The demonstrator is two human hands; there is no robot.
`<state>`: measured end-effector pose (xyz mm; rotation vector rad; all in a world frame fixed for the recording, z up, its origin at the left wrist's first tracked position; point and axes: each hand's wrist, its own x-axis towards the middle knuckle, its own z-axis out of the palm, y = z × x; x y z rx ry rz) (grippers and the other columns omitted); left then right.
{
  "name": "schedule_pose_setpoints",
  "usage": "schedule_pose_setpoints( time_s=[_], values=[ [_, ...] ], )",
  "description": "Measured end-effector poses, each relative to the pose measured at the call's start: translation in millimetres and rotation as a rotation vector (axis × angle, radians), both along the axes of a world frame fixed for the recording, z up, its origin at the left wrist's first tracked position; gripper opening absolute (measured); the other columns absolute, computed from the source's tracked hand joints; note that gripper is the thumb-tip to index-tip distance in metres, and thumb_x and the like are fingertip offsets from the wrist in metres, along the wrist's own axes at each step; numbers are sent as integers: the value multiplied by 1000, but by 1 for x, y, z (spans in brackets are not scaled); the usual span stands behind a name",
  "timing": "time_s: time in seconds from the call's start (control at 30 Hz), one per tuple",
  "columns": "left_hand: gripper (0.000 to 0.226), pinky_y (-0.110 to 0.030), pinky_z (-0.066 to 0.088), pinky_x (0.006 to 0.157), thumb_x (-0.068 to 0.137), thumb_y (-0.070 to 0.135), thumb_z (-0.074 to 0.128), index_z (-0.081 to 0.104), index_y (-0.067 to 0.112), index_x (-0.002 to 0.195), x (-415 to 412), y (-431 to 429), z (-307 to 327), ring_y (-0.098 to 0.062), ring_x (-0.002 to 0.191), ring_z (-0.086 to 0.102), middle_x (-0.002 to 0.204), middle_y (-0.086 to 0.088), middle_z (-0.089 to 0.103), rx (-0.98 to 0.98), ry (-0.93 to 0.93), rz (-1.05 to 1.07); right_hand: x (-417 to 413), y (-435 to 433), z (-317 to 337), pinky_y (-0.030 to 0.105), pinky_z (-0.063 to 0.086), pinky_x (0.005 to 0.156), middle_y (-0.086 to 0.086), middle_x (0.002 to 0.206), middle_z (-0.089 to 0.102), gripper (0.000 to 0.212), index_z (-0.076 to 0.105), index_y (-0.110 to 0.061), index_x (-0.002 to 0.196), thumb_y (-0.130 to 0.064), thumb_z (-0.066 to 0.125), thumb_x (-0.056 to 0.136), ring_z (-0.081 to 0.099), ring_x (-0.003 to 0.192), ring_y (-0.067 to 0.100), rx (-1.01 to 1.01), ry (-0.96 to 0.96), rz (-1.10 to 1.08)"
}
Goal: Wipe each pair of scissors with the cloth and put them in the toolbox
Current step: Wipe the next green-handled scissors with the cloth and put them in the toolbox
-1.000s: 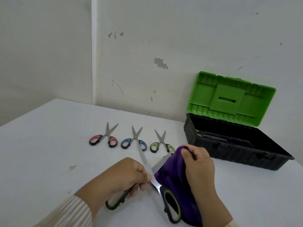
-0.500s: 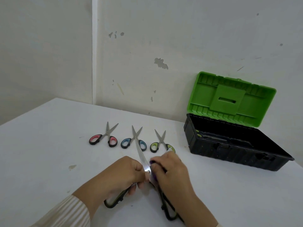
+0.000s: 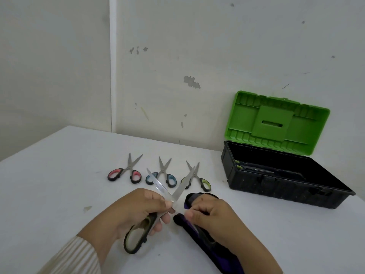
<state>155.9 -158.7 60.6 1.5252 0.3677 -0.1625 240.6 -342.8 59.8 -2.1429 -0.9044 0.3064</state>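
Scissors with black-and-olive handles sit low in the middle of the frame, blades spread in an X. The left hand has its grip closed on one handle loop and pinches the pivot. The right hand, just right of it, is closed around the purple cloth, which is bunched over the other handle and trails down toward the bottom edge.

Wiping looks to be the step in hand: the blades are bare and open, with the cloth down at the handle side. A fair next move would be to draw the cloth up along each blade from pivot to tip, keeping fingers off the edges, then close the blades and carry the pair to the toolbox.

That box stands open at centre right on the white surface, green lid leaning back against the wall. Something dark with a touch of green lies inside at its left end, likely a pair already stowed, though I cannot tell for sure.

Three small pairs lie in a row above the hands: pink, blue, green. They appear to be waiting their turn.
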Motion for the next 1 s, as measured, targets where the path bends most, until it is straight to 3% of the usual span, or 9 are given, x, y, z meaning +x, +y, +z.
schedule_pose_setpoints(
  time_s=[0.1, 0.17, 0.3, 0.43, 0.53, 0.63, 0.73, 0.8, 1.0],
  values=[
    [21, -29, 53, 48, 88, 15, 60, 66, -5, 95, 1, 12, 2, -27, 57, 64, 78, -24, 67, -313, -6, 110, 2, -3, 3, 22, 45, 60, 9, 80, 62, 27, 66, -7, 70, -30, 63, 84, 54, 62, 12, 134, 133, -160],
    [34, -32, 60, 49, 90, 26, 57, 69, -6, 91, 5, 19, 0, -29, 58, 71, 80, -26, 71, -557, -74, 273, 2, -2, 3, 26, 41, 50, 13, 69, 57, 31, 64, -1, 75, -31, 61, 85, 49, 55, 18, 215, 229, -228],
    [57, -41, 61, 71, 89, 51, 48, 68, -2, 93, 19, 3, -13, -29, 78, 73, 85, -19, 74, -834, -234, 390, -3, 4, 2, 18, 32, 39, 9, 54, 48, 31, 61, 2, 71, -26, 61, 86, 39, 43, 16, 345, 286, -293],
    [29, -37, 54, 77, 80, 24, 60, 63, -1, 92, 24, -33, -24, -27, 81, 70, 85, -18, 72, -598, -265, 307, -7, 12, -6, 19, 39, 48, 4, 53, 52, 32, 58, -5, 58, -23, 64, 84, 44, 47, 11, 305, 123, -255],
    [16, -34, 58, 69, 87, 10, 58, 58, -6, 90, 21, -36, -23, -30, 80, 71, 92, -24, 73, -475, -258, 336, -8, 13, -9, 8, 40, 62, 5, 74, 62, 21, 67, -8, 71, -24, 64, 83, 53, 71, 1, 204, 5, -150],
    [17, -33, 60, 57, 92, 4, 53, 58, -1, 76, 18, -26, -17, -26, 62, 71, 75, -17, 74, -452, -249, 404, 3, -1, -4, 7, 39, 74, -4, 87, 62, 7, 73, -18, 83, -20, 67, 80, 56, 82, -2, 144, 81, -40],
    [14, -33, 57, 52, 93, 5, 52, 56, 0, 81, 17, -14, -15, -25, 58, 68, 70, -16, 71, -387, -187, 398, 21, -20, 1, 18, 47, 73, 1, 100, 63, 26, 73, -17, 85, 5, 62, 75, 62, 88, 11, 323, 287, -155],
    [6, -33, 57, 50, 93, 4, 53, 56, 0, 91, 15, -12, -16, -25, 59, 68, 68, -15, 69, -384, -126, 325, 30, -30, 5, 20, 48, 69, 5, 99, 65, 40, 74, -19, 78, 16, 55, 75, 61, 88, 18, 480, 277, -289],
    [26, -32, 56, 55, 85, -16, 47, 61, -7, 105, 12, -17, -22, -24, 66, 67, 89, -20, 66, -256, -25, -5, 16, -24, 14, 14, 52, 72, -9, 82, 71, 41, 69, -28, 87, 11, 61, 78, 64, 82, 6, 689, 129, -235]
  ],
)
